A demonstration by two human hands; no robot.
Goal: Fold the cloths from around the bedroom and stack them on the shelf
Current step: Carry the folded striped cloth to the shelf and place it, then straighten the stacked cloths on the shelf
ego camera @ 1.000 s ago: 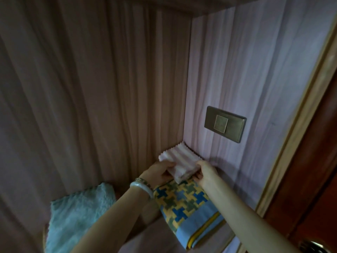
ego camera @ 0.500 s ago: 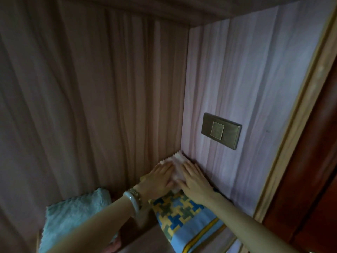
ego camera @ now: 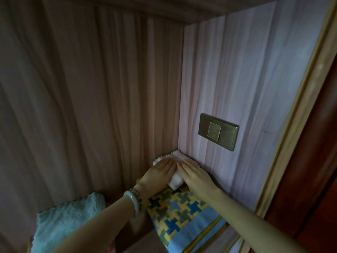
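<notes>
1. Left hand (ego camera: 158, 172) and right hand (ego camera: 194, 174) press flat, fingers straight, on the white cloth (ego camera: 176, 177) in the shelf's back corner.
2. It lies atop the patterned cloth (ego camera: 179, 214).
3. A teal cloth (ego camera: 63, 224) sits left; a switch plate (ego camera: 218, 131) is mounted on the right wall.

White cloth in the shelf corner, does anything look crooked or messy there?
Nothing stands out. The white cloth lies folded on the patterned cloth, with the left hand and right hand flat on it.

home | wood-grain closet shelf (ego camera: 138, 240) | wall switch (ego camera: 218, 131) | folded cloths (ego camera: 184, 214)
</notes>
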